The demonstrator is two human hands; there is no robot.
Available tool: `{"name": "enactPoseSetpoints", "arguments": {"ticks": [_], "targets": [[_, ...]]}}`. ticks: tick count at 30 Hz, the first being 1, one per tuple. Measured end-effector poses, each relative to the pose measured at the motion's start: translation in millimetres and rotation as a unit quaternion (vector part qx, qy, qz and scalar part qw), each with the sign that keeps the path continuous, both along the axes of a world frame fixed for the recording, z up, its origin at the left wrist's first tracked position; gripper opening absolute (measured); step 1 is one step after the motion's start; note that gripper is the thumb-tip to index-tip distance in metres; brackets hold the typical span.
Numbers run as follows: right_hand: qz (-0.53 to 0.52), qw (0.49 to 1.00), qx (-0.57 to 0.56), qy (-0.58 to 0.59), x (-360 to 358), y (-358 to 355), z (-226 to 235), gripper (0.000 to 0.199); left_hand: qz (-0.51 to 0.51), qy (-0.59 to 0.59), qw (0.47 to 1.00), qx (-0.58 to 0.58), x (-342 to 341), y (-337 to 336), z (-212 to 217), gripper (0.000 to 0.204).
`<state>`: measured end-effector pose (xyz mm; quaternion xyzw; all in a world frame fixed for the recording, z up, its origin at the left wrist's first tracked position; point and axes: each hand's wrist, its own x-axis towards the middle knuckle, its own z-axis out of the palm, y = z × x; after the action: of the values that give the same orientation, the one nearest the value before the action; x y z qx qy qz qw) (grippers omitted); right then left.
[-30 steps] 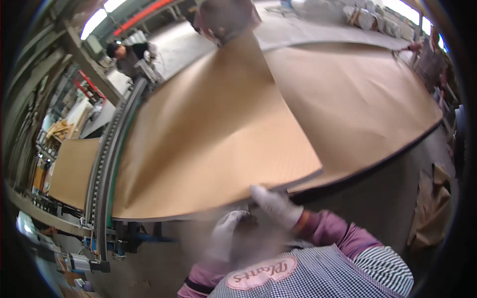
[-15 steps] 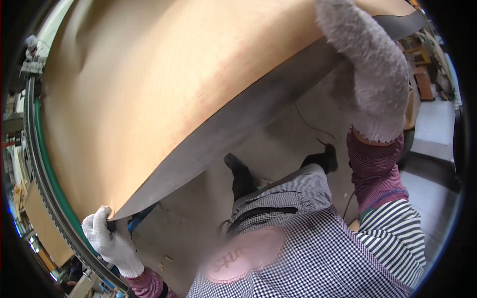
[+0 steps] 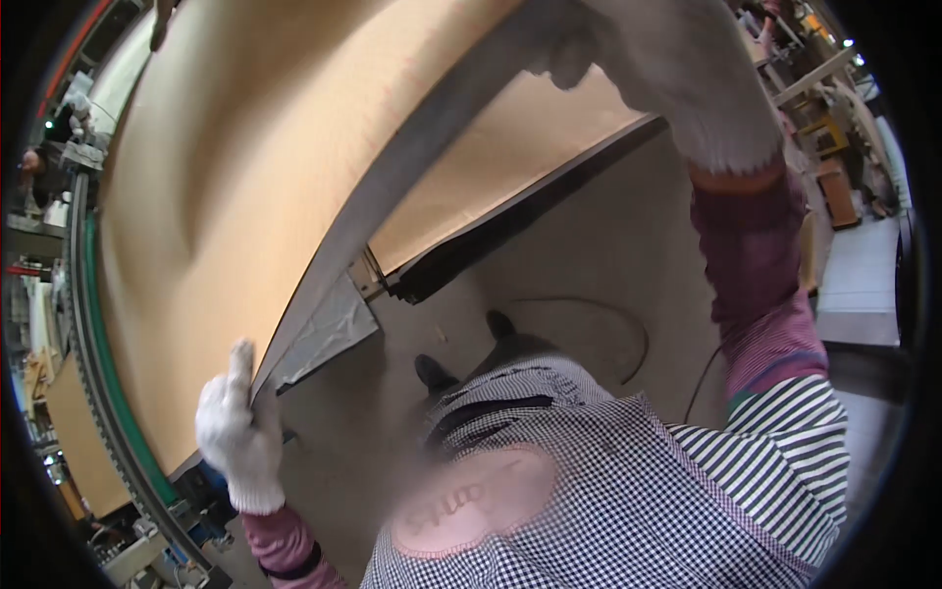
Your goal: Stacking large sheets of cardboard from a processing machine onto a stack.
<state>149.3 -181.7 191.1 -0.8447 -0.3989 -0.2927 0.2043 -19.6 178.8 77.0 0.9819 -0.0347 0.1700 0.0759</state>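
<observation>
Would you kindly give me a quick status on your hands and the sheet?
Left hand grips sheet edge low. Right hand holds it high. Sheet lifted, tilted above the stack. Nothing in the way.

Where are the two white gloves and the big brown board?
left glove (image 3: 238, 447), head view, back of the hand
right glove (image 3: 687, 74), head view, palm side near the wrist
brown board (image 3: 255, 167), head view, middle of its broad face
</observation>
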Motion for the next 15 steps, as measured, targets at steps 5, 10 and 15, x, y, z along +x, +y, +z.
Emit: {"name": "enactPoseSetpoints", "arguments": {"ticks": [5,10,15], "targets": [[0.035,0.872,0.224,0.435,38,42,-5,0.044,-0.034,-0.05,0.998,-0.005,15,31,-12,0.039],[-0.019,0.821,0.375,0.43,0,35,4,0.038,-0.062,-0.102,0.993,-0.008,10,23,-11,0.032],[0.145,0.726,0.334,0.583,-115,112,-119,0.021,-0.061,-0.152,0.986,0.004,7,14,-50,0.02]]}}
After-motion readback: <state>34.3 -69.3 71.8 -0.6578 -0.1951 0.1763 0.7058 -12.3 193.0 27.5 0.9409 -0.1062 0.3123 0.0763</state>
